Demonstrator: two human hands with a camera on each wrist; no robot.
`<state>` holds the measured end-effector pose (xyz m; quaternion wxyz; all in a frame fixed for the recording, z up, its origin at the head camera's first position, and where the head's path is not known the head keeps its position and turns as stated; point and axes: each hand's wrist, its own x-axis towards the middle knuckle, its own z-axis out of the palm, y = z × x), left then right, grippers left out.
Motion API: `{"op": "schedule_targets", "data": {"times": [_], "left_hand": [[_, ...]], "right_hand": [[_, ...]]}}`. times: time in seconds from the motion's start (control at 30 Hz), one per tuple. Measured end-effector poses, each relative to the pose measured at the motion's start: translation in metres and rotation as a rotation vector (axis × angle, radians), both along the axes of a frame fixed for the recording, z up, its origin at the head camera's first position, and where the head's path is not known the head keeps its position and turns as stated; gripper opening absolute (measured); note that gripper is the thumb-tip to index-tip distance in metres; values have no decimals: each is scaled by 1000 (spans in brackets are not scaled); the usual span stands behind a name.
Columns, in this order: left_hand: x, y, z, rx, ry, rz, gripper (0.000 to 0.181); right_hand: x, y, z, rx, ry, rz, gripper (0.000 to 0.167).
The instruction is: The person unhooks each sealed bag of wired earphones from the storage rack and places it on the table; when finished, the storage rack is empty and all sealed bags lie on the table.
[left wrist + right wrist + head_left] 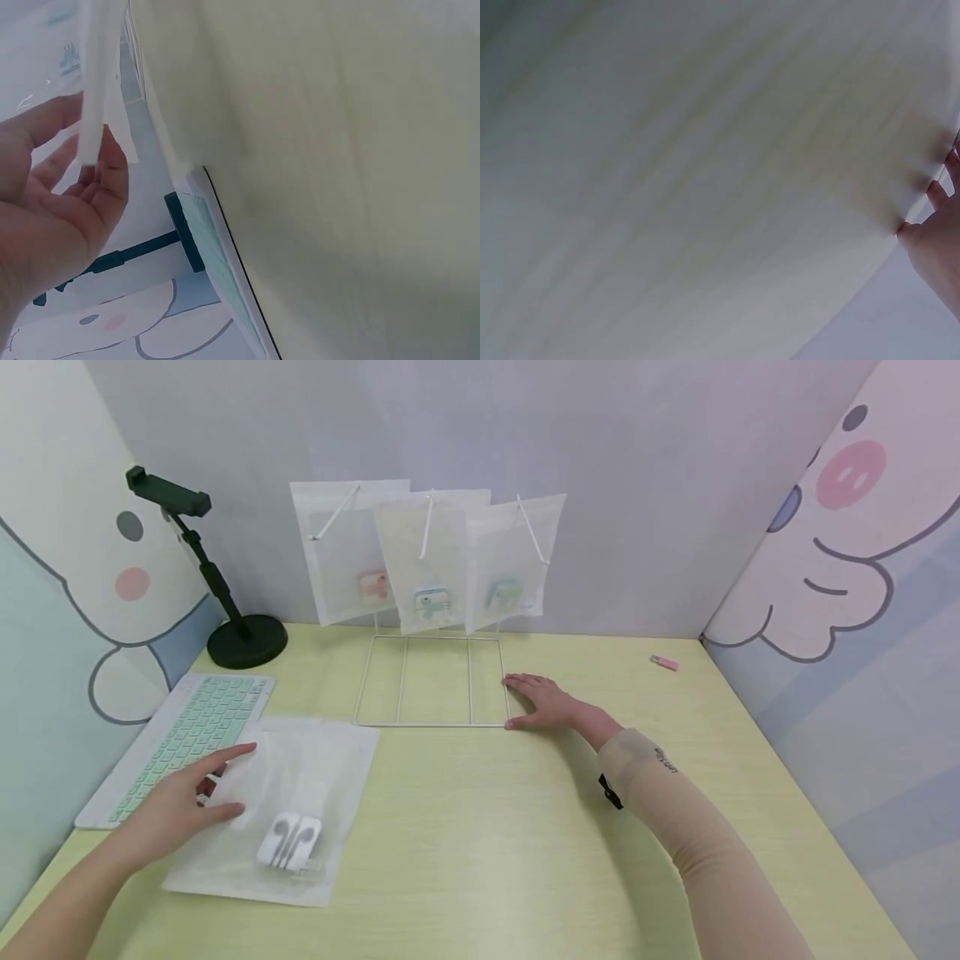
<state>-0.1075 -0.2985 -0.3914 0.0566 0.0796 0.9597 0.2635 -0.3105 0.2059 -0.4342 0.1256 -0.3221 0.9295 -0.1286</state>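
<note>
At the left, my left hand (168,814) holds the left edge of a white translucent bag (300,760); index finger and thumb lie over it, the other fingers curl underneath. A white earphone case (290,842) with an earphone picture shows inside that bag. In the left wrist view, the bag's edge (91,146) runs between thumb and fingers. My right hand (543,700) rests with spread, fairly straight fingers at the right side of the white wire rack (470,681), touching its base. In the right wrist view, those fingertips (904,231) meet the tabletop.
Three similar bags hang from the rack's hooks, a left one (337,552), a middle one (420,543) and a right one (510,552). A green-keyed keyboard (187,735) and a black phone stand (247,641) are at left. A small pink USB stick (665,663) lies back right.
</note>
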Motion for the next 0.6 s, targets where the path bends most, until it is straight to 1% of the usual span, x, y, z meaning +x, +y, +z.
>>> {"op": "schedule_targets", "data": {"times": [0.1,0.2,0.27,0.43,0.6], "left_hand": [[0,-3,-4,-37,0,-57,84],[-3,-5,-8,-72,-8,-115,87],[-5,-6,-10,-97,-24,-139,89],[-7,-6,-12,-150,-90,-152,90],[-8,-8,-10,-204,-159,-155,89]], "right_hand": [[0,-1,0,-4,1,3,89],[0,0,-1,1,4,1,89],[-1,0,-2,4,6,1,89],[-2,0,-3,8,9,-1,89],[-3,1,-4,8,14,2,89]]}}
